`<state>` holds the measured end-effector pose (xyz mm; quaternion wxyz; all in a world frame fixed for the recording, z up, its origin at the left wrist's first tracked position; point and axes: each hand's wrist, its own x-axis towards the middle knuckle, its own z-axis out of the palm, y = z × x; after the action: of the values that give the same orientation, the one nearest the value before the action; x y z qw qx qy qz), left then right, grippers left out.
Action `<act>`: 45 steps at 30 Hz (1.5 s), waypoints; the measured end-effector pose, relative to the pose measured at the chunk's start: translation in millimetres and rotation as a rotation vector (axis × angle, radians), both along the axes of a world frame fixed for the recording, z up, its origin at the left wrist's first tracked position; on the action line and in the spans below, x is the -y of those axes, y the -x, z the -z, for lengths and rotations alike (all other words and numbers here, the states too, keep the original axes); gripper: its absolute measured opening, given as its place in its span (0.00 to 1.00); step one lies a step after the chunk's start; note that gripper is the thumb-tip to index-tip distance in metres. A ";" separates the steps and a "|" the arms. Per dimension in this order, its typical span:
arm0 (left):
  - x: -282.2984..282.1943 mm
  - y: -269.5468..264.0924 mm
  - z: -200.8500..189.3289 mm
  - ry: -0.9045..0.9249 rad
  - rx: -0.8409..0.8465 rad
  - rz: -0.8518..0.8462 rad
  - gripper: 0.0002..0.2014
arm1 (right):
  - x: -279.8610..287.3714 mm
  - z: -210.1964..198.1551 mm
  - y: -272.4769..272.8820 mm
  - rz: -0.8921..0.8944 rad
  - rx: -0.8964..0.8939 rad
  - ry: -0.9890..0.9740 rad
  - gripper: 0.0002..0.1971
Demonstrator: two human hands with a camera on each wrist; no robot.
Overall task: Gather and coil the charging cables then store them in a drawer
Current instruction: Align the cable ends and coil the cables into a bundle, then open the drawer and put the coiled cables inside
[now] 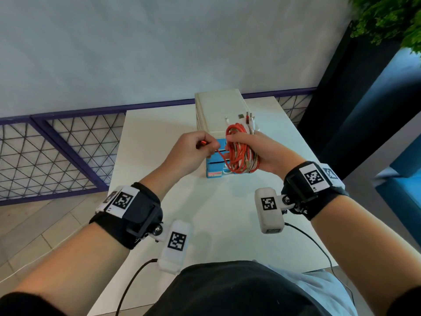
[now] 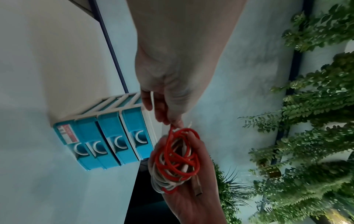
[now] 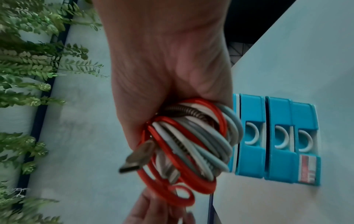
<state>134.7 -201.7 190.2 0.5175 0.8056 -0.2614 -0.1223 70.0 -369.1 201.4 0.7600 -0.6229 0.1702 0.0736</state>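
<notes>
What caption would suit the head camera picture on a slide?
Right hand grips a bundle of coiled cables while left hand pinches the red cable's end before the closed blue drawers.

A drawer unit (image 1: pixel 218 124) stands on the table (image 1: pixel 159 137) toward its far edge, with the drawer fronts (image 1: pixel 215 165) facing the person. Both hands are raised in front of the unit: the left hand (image 1: pixel 193 151) to the left, the right hand (image 1: pixel 262 151) to the right. A cable bundle (image 1: pixel 241 153) sits in the right hand, and one strand runs leftward to the left hand. A railing (image 1: pixel 57 142) lies left of the table, with plants (image 1: pixel 391 17) far right behind it
</notes>
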 end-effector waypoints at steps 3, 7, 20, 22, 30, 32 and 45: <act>4.6 0.6 -0.6 0.104 0.034 -0.026 0.04 | -11.1 -1.5 1.9 -0.079 -0.022 -0.073 0.04; 3.2 4.9 5.5 0.159 0.006 -0.065 0.09 | -10.7 0.9 3.1 -0.133 -0.042 -0.078 0.04; -2.8 0.2 12.1 -0.626 1.101 0.378 0.45 | -22.1 -1.9 -2.9 -0.379 -0.186 0.287 0.03; -1.4 -2.5 15.2 -0.587 1.176 0.413 0.41 | -20.1 -3.8 -2.0 -0.424 -0.232 0.278 0.02; 12.9 -6.3 21.6 -0.445 1.209 0.451 0.14 | -15.4 1.2 -0.5 -0.543 -0.317 0.197 0.04; 13.9 -5.6 24.4 -0.459 1.142 0.449 0.12 | -12.7 3.2 -0.9 -0.581 -0.333 0.199 0.06; 17.6 0.6 37.7 -0.818 0.755 0.271 0.13 | -37.9 52.9 19.4 -0.388 -0.039 1.931 0.39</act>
<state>134.1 -219.3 152.5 0.0143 0.8874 -0.4604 0.0175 50.6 -331.2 148.4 -0.1034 -0.9919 0.0643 0.0367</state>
